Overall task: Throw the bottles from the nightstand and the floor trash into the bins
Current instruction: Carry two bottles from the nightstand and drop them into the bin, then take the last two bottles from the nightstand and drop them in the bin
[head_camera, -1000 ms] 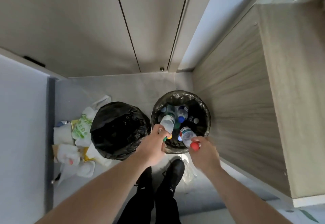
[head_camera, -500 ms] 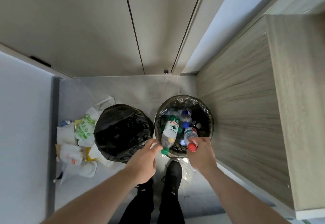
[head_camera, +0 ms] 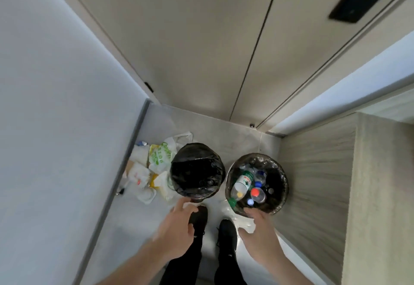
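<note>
While both forearms reach forward and down over the floor, the left hand (head_camera: 177, 228) and the right hand (head_camera: 259, 228) hang with fingers loosely spread, holding nothing. Just ahead of the left hand stands the black-lined bin (head_camera: 198, 170), with floor trash (head_camera: 152, 172) piled beyond it to the left. Ahead of the right fingertips the second bin (head_camera: 281, 186) holds the green-label bottle (head_camera: 243, 182) and the red-capped bottle (head_camera: 257, 194) among others.

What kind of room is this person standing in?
Probably a bedroom or hotel-room corner: tall flat cabinet doors, a wood-grain furniture side, and two lined bins on a pale floor with litter.
</note>
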Action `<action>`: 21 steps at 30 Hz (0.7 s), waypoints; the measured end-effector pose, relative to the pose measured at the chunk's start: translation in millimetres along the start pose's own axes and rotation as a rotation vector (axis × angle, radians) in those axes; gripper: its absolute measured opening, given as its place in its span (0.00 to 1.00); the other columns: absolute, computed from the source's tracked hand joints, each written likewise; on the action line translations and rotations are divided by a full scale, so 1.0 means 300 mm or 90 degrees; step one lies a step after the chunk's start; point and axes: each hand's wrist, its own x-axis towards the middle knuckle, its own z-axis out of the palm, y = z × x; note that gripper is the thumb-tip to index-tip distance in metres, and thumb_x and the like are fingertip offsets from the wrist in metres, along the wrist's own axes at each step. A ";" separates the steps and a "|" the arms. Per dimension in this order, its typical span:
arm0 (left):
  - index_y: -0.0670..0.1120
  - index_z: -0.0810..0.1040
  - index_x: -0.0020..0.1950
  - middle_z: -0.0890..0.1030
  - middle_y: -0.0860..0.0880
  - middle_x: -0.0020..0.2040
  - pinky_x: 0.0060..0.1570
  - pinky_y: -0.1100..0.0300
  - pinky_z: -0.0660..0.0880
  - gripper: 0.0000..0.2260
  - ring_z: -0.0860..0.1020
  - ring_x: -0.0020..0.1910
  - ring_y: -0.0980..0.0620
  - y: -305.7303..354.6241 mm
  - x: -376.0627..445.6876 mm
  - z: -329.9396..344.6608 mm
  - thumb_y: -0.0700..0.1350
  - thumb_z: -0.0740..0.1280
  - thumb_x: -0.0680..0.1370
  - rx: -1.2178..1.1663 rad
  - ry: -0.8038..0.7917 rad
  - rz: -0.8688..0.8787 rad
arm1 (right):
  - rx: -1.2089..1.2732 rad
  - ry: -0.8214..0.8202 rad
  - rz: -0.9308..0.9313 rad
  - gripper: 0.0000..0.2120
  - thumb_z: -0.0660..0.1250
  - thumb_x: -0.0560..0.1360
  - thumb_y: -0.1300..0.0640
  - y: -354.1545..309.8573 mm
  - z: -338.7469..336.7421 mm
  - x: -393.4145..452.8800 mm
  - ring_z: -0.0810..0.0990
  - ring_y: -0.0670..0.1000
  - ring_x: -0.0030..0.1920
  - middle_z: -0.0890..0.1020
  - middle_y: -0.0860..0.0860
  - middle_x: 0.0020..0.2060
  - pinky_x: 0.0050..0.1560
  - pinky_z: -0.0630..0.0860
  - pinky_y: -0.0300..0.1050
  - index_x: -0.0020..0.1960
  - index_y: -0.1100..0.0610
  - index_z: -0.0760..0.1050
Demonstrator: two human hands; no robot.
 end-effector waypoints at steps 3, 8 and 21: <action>0.56 0.69 0.73 0.57 0.56 0.78 0.68 0.56 0.71 0.21 0.67 0.73 0.50 0.003 -0.226 -0.114 0.44 0.64 0.80 -0.051 0.068 -0.057 | -0.097 -0.068 -0.109 0.26 0.69 0.78 0.53 -0.187 -0.038 -0.167 0.68 0.44 0.72 0.64 0.41 0.71 0.63 0.62 0.34 0.75 0.46 0.67; 0.56 0.67 0.74 0.57 0.53 0.79 0.72 0.54 0.68 0.24 0.62 0.77 0.49 -0.016 -0.634 -0.228 0.47 0.64 0.78 -0.148 0.182 -0.138 | -0.259 -0.162 -0.243 0.31 0.68 0.79 0.51 -0.471 -0.054 -0.403 0.56 0.47 0.80 0.56 0.45 0.81 0.78 0.58 0.44 0.79 0.47 0.62; 0.56 0.59 0.80 0.49 0.52 0.83 0.78 0.50 0.56 0.29 0.52 0.81 0.47 -0.325 -1.480 -0.202 0.55 0.63 0.80 -0.310 0.449 -0.453 | -0.669 -0.360 -0.546 0.39 0.66 0.79 0.43 -1.049 0.396 -0.905 0.41 0.51 0.82 0.40 0.43 0.82 0.81 0.49 0.50 0.83 0.43 0.48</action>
